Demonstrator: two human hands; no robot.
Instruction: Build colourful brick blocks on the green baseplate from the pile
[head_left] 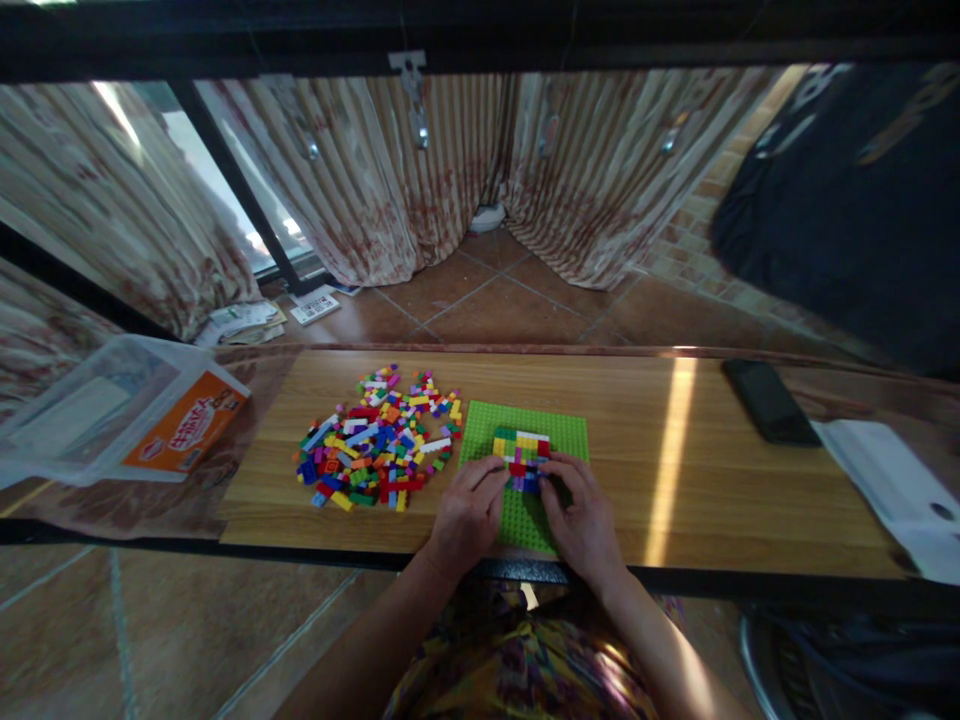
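Wooden table (712, 470), hands (525, 505) perhaps hiding bricks (523, 462)

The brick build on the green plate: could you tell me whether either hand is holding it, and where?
Both hands touch the brick build at its near edge: left hand on its left, right hand on its right. Whether they grip it cannot be told.

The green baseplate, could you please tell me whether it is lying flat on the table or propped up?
Lying flat. The green baseplate rests flush on the wooden table, with both hands on its near part beside the small brick build.
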